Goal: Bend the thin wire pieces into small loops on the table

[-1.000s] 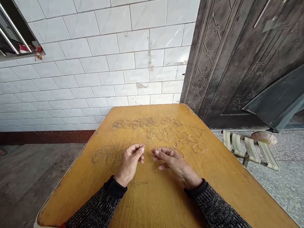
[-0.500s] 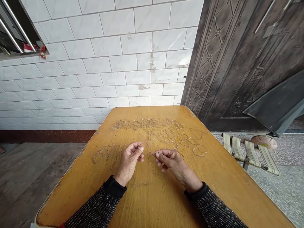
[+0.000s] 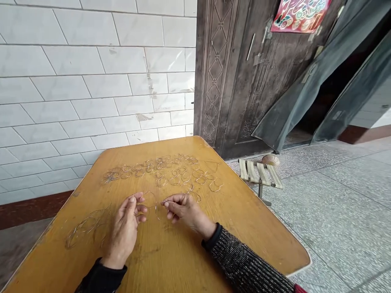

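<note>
My left hand [image 3: 125,224] pinches one side of a thin copper-coloured wire loop [image 3: 149,193] above the table. On its other side, my right hand [image 3: 186,209] grips the wire between thumb and forefinger, where the ends seem to cross. Looped wire pieces [image 3: 160,162] lie in a long row beyond my hands, with more twisted loops [image 3: 183,175] just in front of them. A looser bundle of wire [image 3: 87,224] rests on the table left of my left hand. The exact shape of the held wire is hard to make out.
The yellow wooden table [image 3: 171,260] stands by a white tiled wall [image 3: 76,89]. To the right are a dark carved door [image 3: 226,81], a grey curtain [image 3: 293,101] and a striped folding stool [image 3: 259,173] on the speckled floor.
My view has swung to the right, bringing more of the door, curtain and floor into sight. Both hands still hold the wire, and the loop between them shows wider.
</note>
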Tool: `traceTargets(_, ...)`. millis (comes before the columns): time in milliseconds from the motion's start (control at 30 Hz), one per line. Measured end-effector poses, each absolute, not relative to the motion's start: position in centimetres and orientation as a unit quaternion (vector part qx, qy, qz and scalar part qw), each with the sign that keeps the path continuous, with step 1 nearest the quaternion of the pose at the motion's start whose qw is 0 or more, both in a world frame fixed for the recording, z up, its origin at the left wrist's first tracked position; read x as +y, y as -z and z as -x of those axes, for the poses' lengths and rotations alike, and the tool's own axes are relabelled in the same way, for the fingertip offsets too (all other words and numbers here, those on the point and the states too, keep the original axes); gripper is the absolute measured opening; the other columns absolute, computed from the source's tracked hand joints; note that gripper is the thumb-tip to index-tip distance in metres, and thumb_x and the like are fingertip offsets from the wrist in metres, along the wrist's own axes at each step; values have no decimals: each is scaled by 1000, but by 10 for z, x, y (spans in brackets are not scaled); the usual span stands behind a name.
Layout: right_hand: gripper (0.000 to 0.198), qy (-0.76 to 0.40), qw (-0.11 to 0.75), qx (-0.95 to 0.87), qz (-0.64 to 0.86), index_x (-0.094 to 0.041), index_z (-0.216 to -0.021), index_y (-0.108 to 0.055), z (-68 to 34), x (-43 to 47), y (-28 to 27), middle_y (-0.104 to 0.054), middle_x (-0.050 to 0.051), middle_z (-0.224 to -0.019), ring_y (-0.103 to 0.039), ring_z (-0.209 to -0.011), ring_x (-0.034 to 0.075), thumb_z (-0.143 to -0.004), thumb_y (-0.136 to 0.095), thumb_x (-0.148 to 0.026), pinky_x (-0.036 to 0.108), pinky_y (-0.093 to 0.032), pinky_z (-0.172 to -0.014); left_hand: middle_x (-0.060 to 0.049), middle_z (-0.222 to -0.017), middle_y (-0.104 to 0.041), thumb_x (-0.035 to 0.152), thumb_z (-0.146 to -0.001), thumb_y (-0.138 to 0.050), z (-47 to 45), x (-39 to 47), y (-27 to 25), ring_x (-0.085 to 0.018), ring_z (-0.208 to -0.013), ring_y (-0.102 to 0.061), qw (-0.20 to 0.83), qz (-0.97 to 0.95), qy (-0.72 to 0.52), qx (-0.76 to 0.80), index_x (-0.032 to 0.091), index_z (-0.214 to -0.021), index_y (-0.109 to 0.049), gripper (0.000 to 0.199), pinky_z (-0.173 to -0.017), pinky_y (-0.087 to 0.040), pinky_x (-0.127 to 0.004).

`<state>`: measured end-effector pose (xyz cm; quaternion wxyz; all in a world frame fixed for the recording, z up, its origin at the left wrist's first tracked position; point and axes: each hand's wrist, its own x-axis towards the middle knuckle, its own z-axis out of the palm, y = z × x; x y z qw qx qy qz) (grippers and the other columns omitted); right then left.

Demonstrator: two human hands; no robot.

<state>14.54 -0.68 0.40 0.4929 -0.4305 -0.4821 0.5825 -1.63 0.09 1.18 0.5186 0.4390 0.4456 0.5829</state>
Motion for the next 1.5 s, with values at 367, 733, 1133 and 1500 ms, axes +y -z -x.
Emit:
traceTargets(367,34,-477,577,-470,468,-14,-83,-62,-176,-1,-13,-54,-2,-53,-50,-45,9,-63,-64,-41,21,-41,-44,1,-80,-56,40,-69,-61,21,2,-19,-6,-56,-50,492,-375,-666,416,17,-84,-59,28,-45,-36,-18)
traceTargets(733,30,-431,594,-447,512,-12,-82,-63,-214,8,-20,-55,-2,-51,-51,-46,9,-64,-63,-37,22,-42,-46,1,-79,-55,39,-71,-60,25,4,-18,-6,-57,-50,497,-394,-654,413,16,-82,-59,25,-45,-37,-18)
traceTargets(1133,23,-449,497,-519,531,-13,-83,-59,-181,8,8,-53,-4,-43,-48,-39,10,-69,-55,-30,22,-37,-40,0,-79,-55,39,-72,-57,23,3,-11,-6,-57,-51,490,-418,-639,419,16,-83,-59,26,-45,-38,-18)
traceTargets(1500,23,-286,415,-654,564,-15,-86,-65,-175,3,14,-59,2,-60,-51,-41,11,-77,-45,-22,26,-42,-51,-1,-79,-55,39,-75,-55,25,5,-12,-7,-58,-50,484,-426,-639,419,16,-84,-59,25,-45,-38,-17)
